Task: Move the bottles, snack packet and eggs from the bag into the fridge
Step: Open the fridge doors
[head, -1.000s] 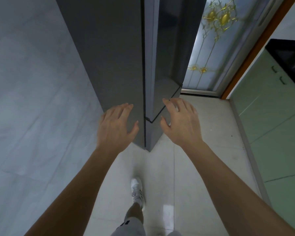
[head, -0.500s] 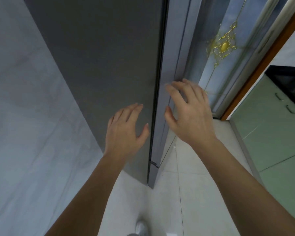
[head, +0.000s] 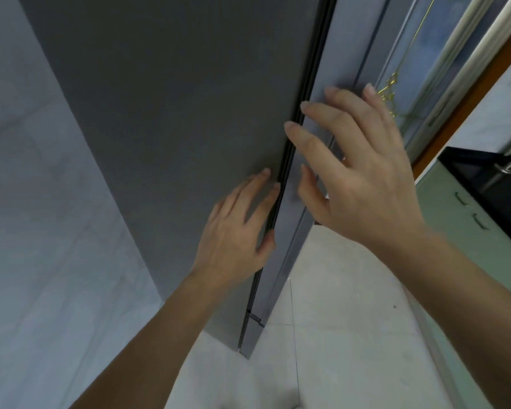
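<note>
A tall dark grey fridge (head: 174,119) fills the middle of the head view, seen from its side, with its door (head: 337,69) shut along a black seal. My left hand (head: 236,231) lies open against the fridge's side panel, fingertips at the seal. My right hand (head: 357,169) is open with fingers spread over the door's edge, fingertips near the seal. Both hands hold nothing. No bag, bottles, snack packet or eggs are in view.
A pale marble wall (head: 36,202) stands to the left of the fridge. Behind the fridge is a glass door with gold ornament (head: 396,93) in a wooden frame. Green cabinets (head: 466,231) and a black counter (head: 490,172) run along the right. The floor is light tile (head: 337,335).
Both hands have risen and moved forward to the fridge's door edge. My view has tilted up and closed in, so my shoe has left the view.
</note>
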`<move>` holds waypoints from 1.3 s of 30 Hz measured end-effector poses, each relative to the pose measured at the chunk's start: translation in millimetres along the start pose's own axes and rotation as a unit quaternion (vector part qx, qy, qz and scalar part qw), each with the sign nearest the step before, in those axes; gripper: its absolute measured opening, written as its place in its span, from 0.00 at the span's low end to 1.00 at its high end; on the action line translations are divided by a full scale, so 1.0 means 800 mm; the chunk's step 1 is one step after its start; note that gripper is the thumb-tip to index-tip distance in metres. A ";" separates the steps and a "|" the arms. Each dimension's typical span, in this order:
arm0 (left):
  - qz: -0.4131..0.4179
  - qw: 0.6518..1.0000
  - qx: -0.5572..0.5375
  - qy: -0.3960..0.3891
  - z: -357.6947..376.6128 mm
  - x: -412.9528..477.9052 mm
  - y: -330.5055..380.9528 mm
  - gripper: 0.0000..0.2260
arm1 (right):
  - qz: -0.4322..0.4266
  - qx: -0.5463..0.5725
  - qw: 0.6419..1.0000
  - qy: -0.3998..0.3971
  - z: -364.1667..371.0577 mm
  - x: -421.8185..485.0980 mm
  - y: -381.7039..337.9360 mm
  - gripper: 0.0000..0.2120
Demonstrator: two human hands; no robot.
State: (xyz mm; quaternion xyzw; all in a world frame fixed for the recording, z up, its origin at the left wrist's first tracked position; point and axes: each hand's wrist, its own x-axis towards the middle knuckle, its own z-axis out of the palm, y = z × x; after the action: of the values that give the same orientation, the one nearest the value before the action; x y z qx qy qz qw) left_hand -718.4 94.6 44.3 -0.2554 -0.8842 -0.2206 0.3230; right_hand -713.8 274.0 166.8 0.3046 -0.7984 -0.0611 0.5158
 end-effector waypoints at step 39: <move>0.279 0.960 0.036 0.015 0.110 0.047 0.088 0.32 | -0.081 -0.098 0.991 -0.047 -0.052 -0.107 0.112 0.14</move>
State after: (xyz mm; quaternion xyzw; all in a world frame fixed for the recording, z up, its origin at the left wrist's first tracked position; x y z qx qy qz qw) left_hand -741.9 209.1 25.1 -0.4765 -0.7806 -0.0936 0.3936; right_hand -691.8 401.9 155.5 0.3129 -0.7845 -0.1950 0.4987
